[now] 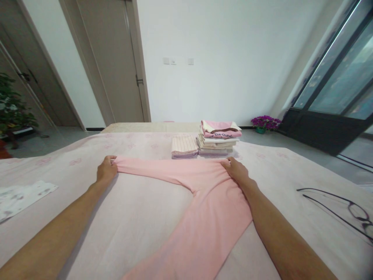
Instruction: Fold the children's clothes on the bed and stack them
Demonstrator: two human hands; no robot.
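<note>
A plain pink garment (215, 210) lies spread over the bed-like covered surface. One long narrow part of it, a sleeve or a leg, stretches straight to the left, and a wider part runs down past the bottom edge of the view. My left hand (107, 169) pinches the far left end of the narrow part. At the upper right corner, my right hand (236, 170) has its fingers closed on the cloth. Between both hands the top edge is drawn fairly straight, with small creases near my right fingers.
Behind the garment stand a folded striped cloth (184, 146) and a stack of folded clothes (219, 139). Eyeglasses (335, 200) lie at the right, a white patterned cloth (25, 196) at the left. The surface has a pale pink flowered cover (136, 217).
</note>
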